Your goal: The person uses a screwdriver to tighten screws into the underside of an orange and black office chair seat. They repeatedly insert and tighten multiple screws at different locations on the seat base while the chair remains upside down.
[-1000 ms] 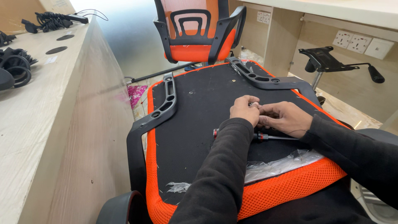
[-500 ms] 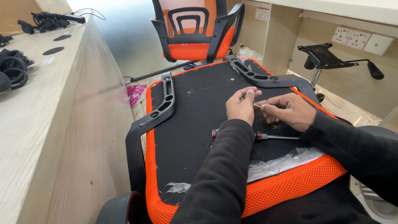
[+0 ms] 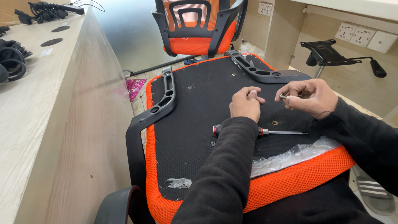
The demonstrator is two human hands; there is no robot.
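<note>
An upturned orange mesh chair seat (image 3: 290, 182) with a black underside (image 3: 199, 108) lies in front of me. Black armrests are fixed along its left (image 3: 161, 99) and far right (image 3: 259, 70) edges. My left hand (image 3: 245, 103) hovers over the black underside with its fingers pinched together on something small that I cannot make out. My right hand (image 3: 309, 97) holds a small metal screw (image 3: 283, 96) between thumb and fingers, a little apart from the left hand. A screwdriver (image 3: 265, 132) with a red and black handle lies on the seat just under my left forearm.
A wooden desk (image 3: 49, 116) runs along the left with black parts on top. An assembled orange chair (image 3: 199, 29) stands behind the seat. A black chair mechanism with a lever (image 3: 331, 54) sits at right. Crumpled clear plastic (image 3: 290, 155) lies on the seat's near edge.
My hands were touching over the seat; they have drawn apart. The right hand has lifted away to the right with the screw. The screwdriver has not moved.
</note>
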